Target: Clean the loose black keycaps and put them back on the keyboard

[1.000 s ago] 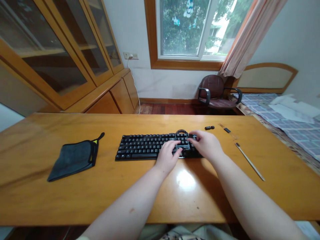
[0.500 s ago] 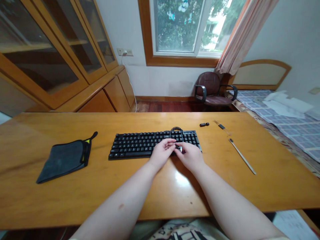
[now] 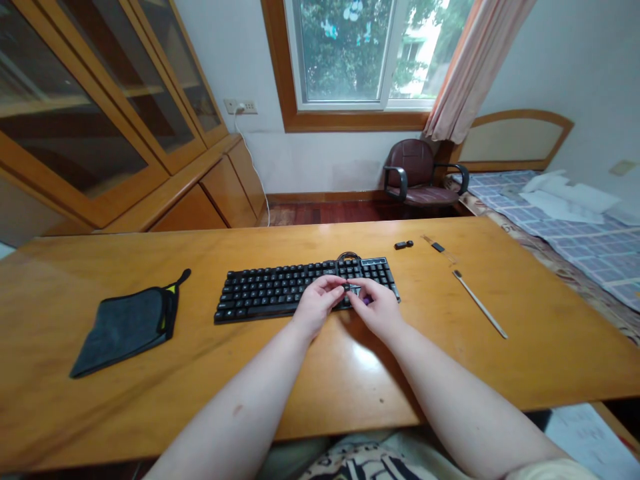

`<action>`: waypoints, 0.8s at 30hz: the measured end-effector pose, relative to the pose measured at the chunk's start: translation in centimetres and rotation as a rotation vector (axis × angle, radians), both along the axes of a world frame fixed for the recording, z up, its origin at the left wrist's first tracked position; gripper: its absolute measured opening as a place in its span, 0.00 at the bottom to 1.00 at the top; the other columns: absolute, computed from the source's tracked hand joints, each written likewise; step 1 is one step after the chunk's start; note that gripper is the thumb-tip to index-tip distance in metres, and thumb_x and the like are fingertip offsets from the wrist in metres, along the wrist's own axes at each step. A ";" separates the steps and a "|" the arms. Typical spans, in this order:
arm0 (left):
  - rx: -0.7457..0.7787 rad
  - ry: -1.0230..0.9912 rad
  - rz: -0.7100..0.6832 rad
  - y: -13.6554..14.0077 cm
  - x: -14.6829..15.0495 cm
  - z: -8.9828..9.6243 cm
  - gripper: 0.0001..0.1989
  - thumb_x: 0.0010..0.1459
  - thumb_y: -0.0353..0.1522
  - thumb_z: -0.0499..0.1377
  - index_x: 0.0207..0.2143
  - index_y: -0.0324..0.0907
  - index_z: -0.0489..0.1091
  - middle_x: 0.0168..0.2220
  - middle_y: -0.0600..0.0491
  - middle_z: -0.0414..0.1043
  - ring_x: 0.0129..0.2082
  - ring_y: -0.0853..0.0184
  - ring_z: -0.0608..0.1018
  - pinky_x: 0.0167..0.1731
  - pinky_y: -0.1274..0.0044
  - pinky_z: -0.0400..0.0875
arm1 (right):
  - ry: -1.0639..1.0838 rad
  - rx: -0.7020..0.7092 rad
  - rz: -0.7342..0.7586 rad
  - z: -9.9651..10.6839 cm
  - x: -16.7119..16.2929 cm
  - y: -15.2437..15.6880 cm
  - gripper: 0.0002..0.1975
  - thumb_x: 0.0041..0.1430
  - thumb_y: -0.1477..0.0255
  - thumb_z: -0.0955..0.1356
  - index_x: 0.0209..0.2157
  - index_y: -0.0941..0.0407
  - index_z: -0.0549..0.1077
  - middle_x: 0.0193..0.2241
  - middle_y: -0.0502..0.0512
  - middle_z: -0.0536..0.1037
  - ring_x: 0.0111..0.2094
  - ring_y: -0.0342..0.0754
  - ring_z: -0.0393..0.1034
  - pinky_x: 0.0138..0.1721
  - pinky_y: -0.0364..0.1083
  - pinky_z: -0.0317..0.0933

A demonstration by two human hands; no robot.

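Observation:
A black keyboard (image 3: pixel 267 293) lies on the wooden table in front of me. My left hand (image 3: pixel 317 303) is over its right half, thumb and fingertips pinched on a small black piece (image 3: pixel 346 287) that looks like a keycap. Close against it, my right hand (image 3: pixel 377 307) has its fingers closed round a small object (image 3: pixel 368 300) with a purple part and a thin metallic part. Most of that object is hidden by the fingers. The fingertips of both hands almost meet. A coiled black cable (image 3: pixel 349 256) sits at the keyboard's back edge.
On the left lies a folded grey cloth (image 3: pixel 123 327) with a black loop. To the right are two small black pieces (image 3: pixel 403 245), a small dark item with thin wires (image 3: pixel 437 247) and a long thin brush (image 3: pixel 480 305). A chair (image 3: pixel 417 173) stands beyond the table.
The right hand has turned slightly, so the purple part now shows between its fingers. A small black piece now shows at the left fingertips. The camera view has shifted a little.

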State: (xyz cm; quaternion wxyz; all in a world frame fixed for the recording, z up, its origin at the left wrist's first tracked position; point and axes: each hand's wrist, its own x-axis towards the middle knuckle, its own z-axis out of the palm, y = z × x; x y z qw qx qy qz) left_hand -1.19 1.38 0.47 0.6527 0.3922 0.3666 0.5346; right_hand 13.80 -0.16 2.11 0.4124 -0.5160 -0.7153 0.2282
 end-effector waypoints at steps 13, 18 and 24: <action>-0.050 -0.043 0.020 0.0 0.2 0.1 0.16 0.41 0.31 0.67 0.35 0.38 0.71 0.33 0.52 0.75 0.33 0.69 0.77 0.40 0.75 0.71 | 0.968 -0.173 0.114 -2.6 -0.1 2.3 0.19 0.34 0.82 0.62 0.33 0.51 0.62 0.38 0.48 0.69 0.40 0.45 0.65 0.41 0.45 0.61; -0.032 0.028 0.049 0.1 0.2 0.0 0.15 0.41 0.30 0.67 0.33 0.38 0.70 0.30 0.55 0.73 0.30 0.72 0.76 0.38 0.76 0.71 | 0.846 -0.248 0.161 -1.8 -0.5 1.6 0.19 0.44 0.78 0.65 0.41 0.51 0.67 0.42 0.52 0.72 0.43 0.48 0.68 0.45 0.49 0.62; -0.005 0.092 0.142 0.4 0.0 -0.3 0.14 0.41 0.32 0.67 0.32 0.38 0.72 0.30 0.53 0.75 0.29 0.71 0.75 0.36 0.76 0.70 | 0.657 -0.176 0.213 -1.3 0.0 1.6 0.12 0.49 0.72 0.69 0.39 0.52 0.75 0.45 0.55 0.73 0.49 0.50 0.66 0.52 0.51 0.58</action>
